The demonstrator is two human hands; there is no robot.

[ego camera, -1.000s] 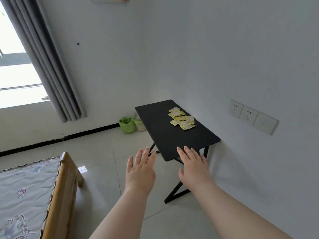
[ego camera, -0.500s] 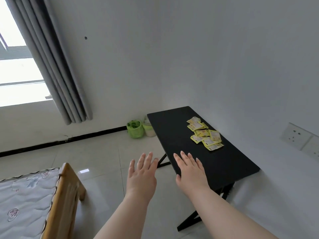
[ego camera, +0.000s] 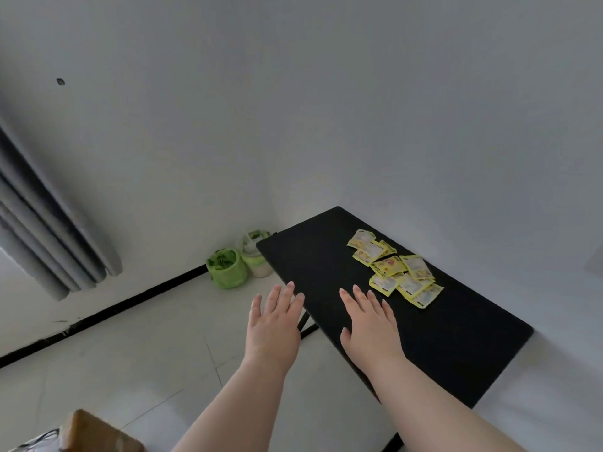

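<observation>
2 bare hands are stretched out ahead of the person, both palm down and holding nothing. About 10 yellow packets point(ego camera: 394, 270) lie flat in a loose, overlapping heap on a black table point(ego camera: 463, 340); the overlap makes the count uncertain. The heap sits on the half of the tabletop nearer the white wall point(ego camera: 424, 125), well in from the table's 2 ends. Its long axis runs from far left to near right, in line with the table's own length and with the wall beside it. Single packets within it lie at differing angles, and their print is too small to read.

The right hand point(ego camera: 370, 327) is over the near-left part of the tabletop, fingers straight and slightly spread, thumb out to the side. Its fingertips point at the far end of the table and stop just short of the nearest packet. Whether the palm rests on the surface or hovers above it cannot be told. The left hand point(ego camera: 272, 324) is likewise flat with fingers straight and a little apart. It is over the pale tiled floor point(ego camera: 130, 353) just beside the table's left edge, and its fingertips reach that edge in the view.

A green bag point(ego camera: 226, 267) and a pale bag point(ego camera: 257, 256) stand on the floor by the far corner, with a grey curtain point(ego camera: 49, 236) at the left.
</observation>
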